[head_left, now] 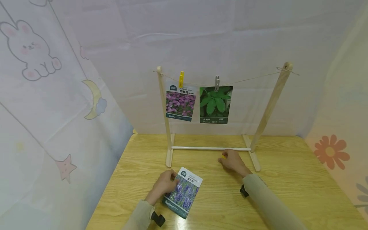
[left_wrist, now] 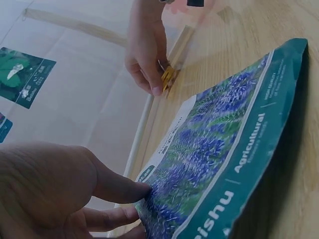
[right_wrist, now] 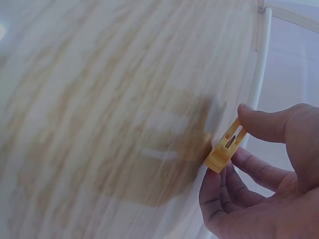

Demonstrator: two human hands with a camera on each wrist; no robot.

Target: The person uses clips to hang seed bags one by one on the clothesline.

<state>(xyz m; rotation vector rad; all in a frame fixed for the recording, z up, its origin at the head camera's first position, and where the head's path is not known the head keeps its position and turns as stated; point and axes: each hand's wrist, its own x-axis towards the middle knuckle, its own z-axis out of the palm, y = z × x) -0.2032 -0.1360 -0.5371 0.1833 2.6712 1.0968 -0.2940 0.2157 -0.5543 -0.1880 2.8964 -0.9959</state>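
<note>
My left hand (head_left: 165, 182) pinches the upper left edge of a seed packet (head_left: 185, 193) with purple lavender flowers and a teal bottom band. In the left wrist view the packet (left_wrist: 209, 139) tilts above the table, thumb on its printed face. Over by the rack's white crossbar, my right hand (head_left: 233, 160) holds a small yellow clothespin (right_wrist: 227, 148) between thumb and fingers, low over the tabletop. Two more packets hang from the string: a pink-flower packet (head_left: 180, 103) under a yellow clothespin (head_left: 181, 79), and a green-leaf packet (head_left: 215, 107) under a grey clothespin (head_left: 217, 83).
A wooden rack with a left post (head_left: 164, 111), a right post (head_left: 270, 107) and a white crossbar (head_left: 210, 148) stands at the back of the wood-grain table (head_left: 138, 163). A thin string (head_left: 253, 78) spans the post tops. Printed cloth (head_left: 115, 48) surrounds the table's back and sides.
</note>
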